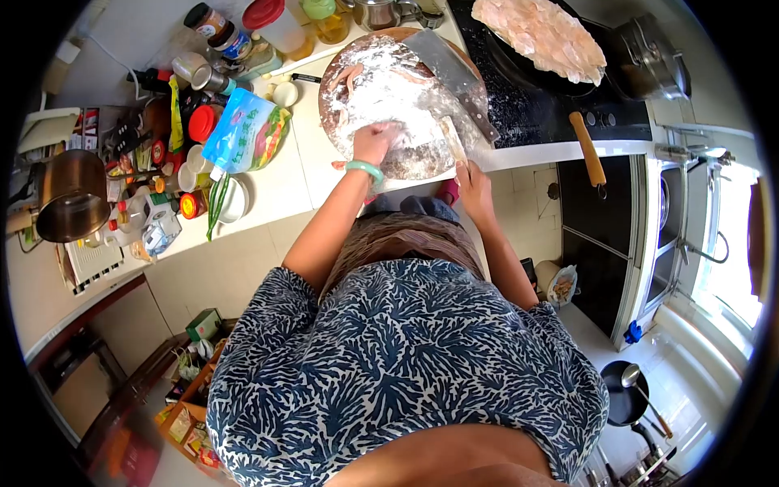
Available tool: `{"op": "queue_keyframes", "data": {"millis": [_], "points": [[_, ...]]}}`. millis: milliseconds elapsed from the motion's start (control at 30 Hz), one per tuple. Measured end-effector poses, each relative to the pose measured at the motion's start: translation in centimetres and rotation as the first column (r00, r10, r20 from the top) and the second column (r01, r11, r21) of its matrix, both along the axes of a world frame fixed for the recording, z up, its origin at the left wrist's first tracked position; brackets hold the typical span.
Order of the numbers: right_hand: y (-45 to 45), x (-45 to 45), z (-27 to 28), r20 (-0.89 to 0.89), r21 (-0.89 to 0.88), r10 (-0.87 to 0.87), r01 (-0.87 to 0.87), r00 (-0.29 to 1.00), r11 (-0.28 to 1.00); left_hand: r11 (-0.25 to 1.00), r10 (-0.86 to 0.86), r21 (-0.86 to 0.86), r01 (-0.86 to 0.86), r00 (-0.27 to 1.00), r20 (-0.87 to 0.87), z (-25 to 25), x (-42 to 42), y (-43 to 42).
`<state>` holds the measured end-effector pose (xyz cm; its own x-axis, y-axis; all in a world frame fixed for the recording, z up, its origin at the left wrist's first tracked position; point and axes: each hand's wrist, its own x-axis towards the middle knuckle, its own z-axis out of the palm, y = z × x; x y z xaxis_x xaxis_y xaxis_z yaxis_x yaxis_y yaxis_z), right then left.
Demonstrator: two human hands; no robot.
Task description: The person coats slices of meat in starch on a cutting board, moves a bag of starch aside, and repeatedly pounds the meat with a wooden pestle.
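A round wooden cutting board (pixel 332 111) carries a thick spread of white flour (pixel 385 93) and pinkish strips of raw meat (pixel 347 81). My left hand (pixel 376 144), a green bangle at its wrist, is down in the flour with curled, whitened fingers; what lies under them is hidden. By the board's near right edge, my right hand (pixel 473 185) is closed around the lower end of a pale, flour-dusted stick-like tool (pixel 452 140) that points up over the board. A cleaver (pixel 445 65) lies across the board's upper right, its dark handle toward me.
Floured pinkish meat slices (pixel 540 36) fill a pan on the black stove (pixel 519 114), whose wooden handle (pixel 590 150) juts toward me. Left of the board stand a blue food bag (pixel 243 130), a white bowl (pixel 235 200) with green stalks, several jars and a red-lidded container (pixel 280 28).
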<state>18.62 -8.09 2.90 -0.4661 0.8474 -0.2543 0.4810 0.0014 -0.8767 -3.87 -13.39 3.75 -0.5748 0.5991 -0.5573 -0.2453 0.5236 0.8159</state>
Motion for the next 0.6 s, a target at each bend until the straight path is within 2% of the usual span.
{"op": "queue_keyframes", "data": {"millis": [67, 133, 200, 233, 267, 300, 400, 433, 467, 533, 567, 600], "points": [[0.2, 0.0, -0.4, 0.018, 0.075, -0.039, 0.037, 0.999, 0.997, 0.987, -0.035, 0.155, 0.038, 0.999, -0.021, 0.8, 0.2, 2.1], [0.4, 0.6, -0.4, 0.015, 0.084, -0.079, 0.077, 0.997, 0.993, 0.984, -0.081, 0.158, 0.087, 0.996, -0.049, 1.4, 0.6, 4.4], [0.4, 1.3, -0.7, 0.010, 0.095, -0.115, 0.114, 0.993, 0.989, 0.943, -0.135, 0.265, 0.199, 0.961, -0.241, 2.5, 1.5, 6.4], [0.2, 1.7, -1.1, -0.023, 0.093, -0.191, 0.192, 0.981, 0.977, 0.941, -0.145, 0.265, 0.210, 0.959, -0.243, 3.5, 2.0, 7.3], [-0.2, 2.0, -1.3, -0.054, 0.092, -0.263, 0.267, 0.963, 0.959, 0.914, -0.214, 0.257, 0.315, 0.910, -0.356, 4.7, 2.5, 8.0], [-0.1, 2.3, -1.2, -0.066, 0.134, -0.252, 0.259, 0.965, 0.957, 0.879, -0.273, 0.236, 0.415, 0.842, -0.465, 5.6, 3.0, 8.7], [-0.1, 3.2, -0.8, -0.046, 0.043, -0.293, 0.295, 0.955, 0.955, 0.873, -0.305, 0.240, 0.425, 0.859, -0.411, 7.1, 4.4, 10.2], [0.0, 3.5, -0.8, -0.047, 0.045, -0.293, 0.295, 0.955, 0.954, 0.883, -0.290, 0.268, 0.384, 0.898, -0.333, 8.2, 5.0, 10.1], [0.2, 3.7, -0.9, -0.040, 0.048, -0.284, 0.286, 0.958, 0.957, 0.883, -0.288, 0.271, 0.384, 0.898, -0.333, 8.2, 5.1, 10.0], [0.7, 4.2, -0.8, -0.033, 0.050, -0.269, 0.270, 0.963, 0.961, 0.877, -0.211, 0.386, 0.286, 0.951, -0.225, 7.4, 5.2, 9.8], [1.0, 4.5, -0.6, -0.019, 0.040, -0.256, 0.257, 0.966, 0.966, 0.903, -0.212, 0.353, 0.245, 0.969, -0.129, 6.1, 4.8, 9.4], [1.2, 4.5, -0.5, -0.006, 0.027, -0.246, 0.246, 0.969, 0.969, 0.905, -0.208, 0.350, 0.243, 0.969, -0.133, 5.7, 4.7, 8.6]]}}
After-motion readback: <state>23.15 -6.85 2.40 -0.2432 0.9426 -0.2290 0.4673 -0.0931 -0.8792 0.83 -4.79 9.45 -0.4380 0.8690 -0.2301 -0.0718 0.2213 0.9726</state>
